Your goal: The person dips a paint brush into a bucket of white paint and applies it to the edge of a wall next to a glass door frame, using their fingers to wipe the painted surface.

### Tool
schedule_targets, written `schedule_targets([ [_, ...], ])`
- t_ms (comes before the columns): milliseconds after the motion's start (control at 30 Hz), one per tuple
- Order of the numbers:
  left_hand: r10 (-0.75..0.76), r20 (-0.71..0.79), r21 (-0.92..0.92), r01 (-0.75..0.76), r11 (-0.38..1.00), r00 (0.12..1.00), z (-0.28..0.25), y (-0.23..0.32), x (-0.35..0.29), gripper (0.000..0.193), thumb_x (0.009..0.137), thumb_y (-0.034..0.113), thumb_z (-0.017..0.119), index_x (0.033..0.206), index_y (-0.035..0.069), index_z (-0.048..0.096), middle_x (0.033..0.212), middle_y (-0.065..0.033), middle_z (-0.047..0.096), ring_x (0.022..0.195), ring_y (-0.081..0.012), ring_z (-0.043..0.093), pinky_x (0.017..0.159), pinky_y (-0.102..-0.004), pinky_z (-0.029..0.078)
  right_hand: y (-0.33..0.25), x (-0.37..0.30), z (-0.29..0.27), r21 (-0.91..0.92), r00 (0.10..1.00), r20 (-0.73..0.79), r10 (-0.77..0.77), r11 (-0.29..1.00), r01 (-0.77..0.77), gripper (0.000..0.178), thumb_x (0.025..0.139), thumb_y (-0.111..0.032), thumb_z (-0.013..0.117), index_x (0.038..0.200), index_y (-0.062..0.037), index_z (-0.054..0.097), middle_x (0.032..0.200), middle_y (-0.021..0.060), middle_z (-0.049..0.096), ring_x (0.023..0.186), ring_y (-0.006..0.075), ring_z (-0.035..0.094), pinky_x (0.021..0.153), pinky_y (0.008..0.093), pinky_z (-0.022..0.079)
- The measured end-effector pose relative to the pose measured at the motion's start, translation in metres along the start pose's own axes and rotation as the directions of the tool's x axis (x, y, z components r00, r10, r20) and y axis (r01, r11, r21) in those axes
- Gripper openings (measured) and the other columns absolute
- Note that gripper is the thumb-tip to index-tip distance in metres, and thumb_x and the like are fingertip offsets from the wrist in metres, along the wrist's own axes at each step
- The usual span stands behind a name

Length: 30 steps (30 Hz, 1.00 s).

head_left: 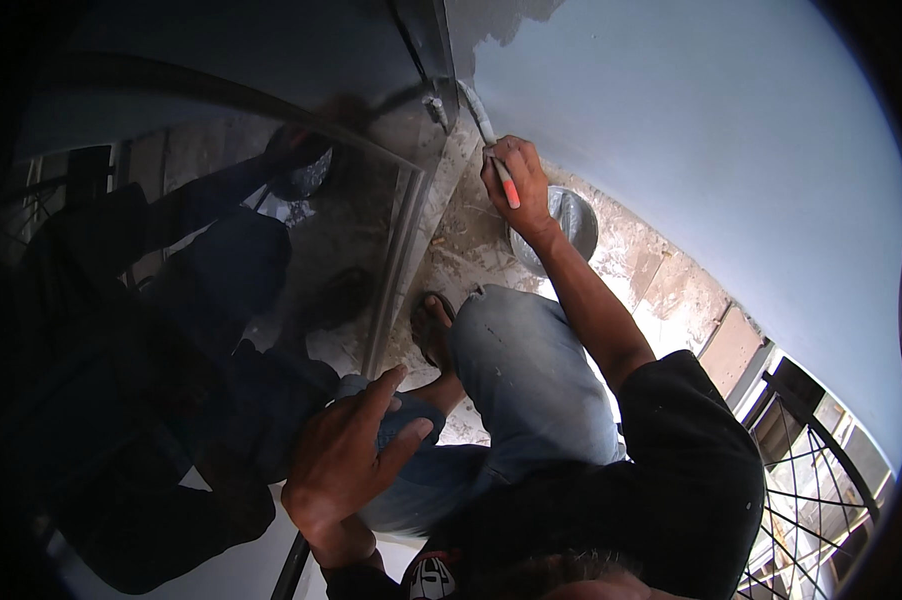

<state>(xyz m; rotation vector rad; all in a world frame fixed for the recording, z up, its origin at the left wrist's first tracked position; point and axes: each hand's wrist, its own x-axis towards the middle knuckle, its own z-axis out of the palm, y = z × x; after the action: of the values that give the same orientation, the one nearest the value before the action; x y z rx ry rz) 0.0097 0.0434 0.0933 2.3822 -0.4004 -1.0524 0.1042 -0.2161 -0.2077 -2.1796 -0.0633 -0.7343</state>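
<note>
My right hand (pixel 523 182) grips a paintbrush (pixel 479 115), its orange-tipped handle end sticking out below the fist. The whitish brush end reaches up into the corner where the blue-grey wall (pixel 691 130) meets a dark door frame. Exactly where the bristles touch is hard to make out. Just below and right of this hand stands a round metal bucket (pixel 577 222), partly hidden by my wrist; what it contains is unclear. My left hand (pixel 346 455) is open in front of my left knee, fingers stretched out and thumb apart, with nothing in it.
A dark glossy panel (pixel 301 240) on the left mirrors my body and the bucket. Its metal edge strip (pixel 396 250) runs down beside my sandalled foot (pixel 434 325). The floor (pixel 471 235) is stained and splashed. At the lower right stands a spoked wheel (pixel 811 480).
</note>
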Motion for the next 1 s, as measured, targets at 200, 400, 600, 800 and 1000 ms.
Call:
schedule_targets([
  [200, 0.032, -0.028, -0.013, -0.032, 0.999, 0.999, 0.003, -0.002, -0.001, 0.058, 0.091, 0.035, 0.071, 0.134, 0.001, 0.053, 0.095, -0.0202, 0.071, 0.087, -0.0366, 0.071, 0.078, -0.0445, 0.055, -0.015, 0.011, -0.012, 0.022, 0.994, -0.049, -0.100, 0.995, 0.101, 0.033, 0.077, 0.003, 0.074, 0.106, -0.0077, 0.062, 0.107, 0.0126, 0.058, 0.095, 0.0302, 0.064, 0.072, 0.0382, 0.056],
  [400, 0.037, -0.040, -0.016, -0.038, 0.999, 0.999, 0.002, -0.002, -0.002, 0.058, 0.090, 0.035, 0.072, 0.134, 0.002, 0.053, 0.095, -0.0201, 0.071, 0.088, -0.0368, 0.071, 0.078, -0.0446, 0.054, -0.010, 0.017, -0.013, -0.002, 0.990, -0.064, -0.127, 0.992, 0.128, 0.035, 0.076, 0.005, 0.075, 0.105, -0.0074, 0.062, 0.107, 0.0131, 0.058, 0.093, 0.0300, 0.065, 0.072, 0.0373, 0.056],
  [600, 0.018, -0.030, -0.011, -0.018, 1.000, 0.999, 0.001, -0.001, -0.002, 0.059, 0.091, 0.036, 0.071, 0.135, 0.002, 0.053, 0.097, -0.0205, 0.071, 0.089, -0.0372, 0.071, 0.079, -0.0453, 0.054, -0.006, 0.011, -0.008, -0.019, 0.991, -0.060, -0.117, 0.993, 0.116, 0.033, 0.077, 0.004, 0.075, 0.105, -0.0078, 0.062, 0.106, 0.0132, 0.059, 0.093, 0.0300, 0.065, 0.072, 0.0375, 0.056],
  [800, 0.003, -0.011, -0.008, -0.003, 1.000, 1.000, 0.000, 0.000, -0.001, 0.059, 0.091, 0.037, 0.070, 0.135, 0.002, 0.052, 0.097, -0.0207, 0.071, 0.090, -0.0372, 0.070, 0.081, -0.0456, 0.054, -0.005, 0.007, -0.004, -0.008, 0.996, -0.050, -0.072, 0.997, 0.072, 0.032, 0.078, 0.003, 0.075, 0.105, -0.0063, 0.061, 0.105, 0.0144, 0.060, 0.094, 0.0315, 0.065, 0.074, 0.0388, 0.055],
  [1000, 0.010, -0.013, -0.012, -0.010, 1.000, 1.000, -0.001, 0.000, 0.000, 0.060, 0.091, 0.037, 0.070, 0.135, 0.001, 0.052, 0.097, -0.0206, 0.071, 0.089, -0.0369, 0.070, 0.081, -0.0453, 0.054, -0.001, 0.003, -0.002, 0.004, 0.999, -0.031, -0.045, 0.999, 0.045, 0.033, 0.078, 0.005, 0.074, 0.106, -0.0043, 0.060, 0.103, 0.0153, 0.062, 0.094, 0.0333, 0.064, 0.075, 0.0396, 0.055],
])
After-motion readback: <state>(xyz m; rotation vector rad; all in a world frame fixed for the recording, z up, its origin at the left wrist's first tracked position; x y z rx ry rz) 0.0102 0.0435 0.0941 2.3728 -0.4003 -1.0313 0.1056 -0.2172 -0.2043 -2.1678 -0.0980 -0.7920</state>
